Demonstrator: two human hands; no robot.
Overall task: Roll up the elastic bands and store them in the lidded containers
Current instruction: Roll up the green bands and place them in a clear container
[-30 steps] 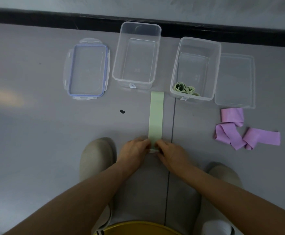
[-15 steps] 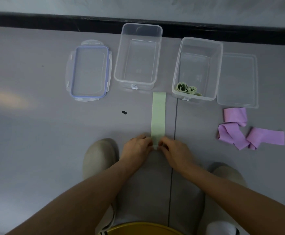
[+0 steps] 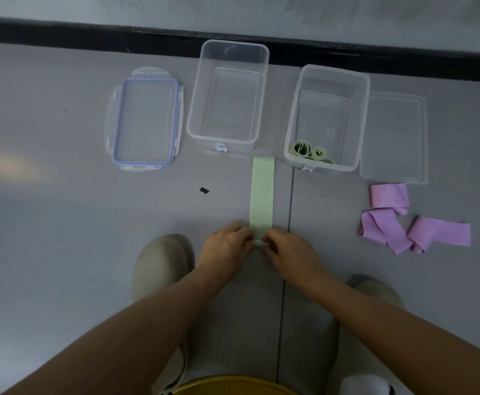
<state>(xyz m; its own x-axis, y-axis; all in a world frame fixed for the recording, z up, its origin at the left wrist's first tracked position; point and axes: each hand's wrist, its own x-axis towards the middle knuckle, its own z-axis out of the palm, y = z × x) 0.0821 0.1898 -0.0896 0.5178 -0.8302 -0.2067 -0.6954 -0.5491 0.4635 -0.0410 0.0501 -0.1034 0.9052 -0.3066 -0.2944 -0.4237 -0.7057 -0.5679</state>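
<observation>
Person crouched on the floor, task partly done.

- Green band lies flat in a straight strip. Its far end sits between the two tubs and its near end is at the hands.
- Left hand and right hand meet at that near end. The fingers of both are curled in and pinching the band's edge. A small pale roll shows between the fingertips, so rolling looks only just begun. Most of the strip is unrolled.
- Right container, open: at least two rolled green bands stand in its near corner. A third may be hidden behind the wall; cannot tell.
- Left container, open: nothing seen inside.
- Blue-rimmed lid lies on the floor left of the left tub. Clear lid lies right of the right tub. Neither is fitted.
- Purple bands lie in a loose, folded heap at near right, well apart from the hands and unrolled. The count is unclear, perhaps three.

Judgement: green lot nearly finished, this strip likely the last. Purple lot untouched. Both lids are yet to go on.
</observation>
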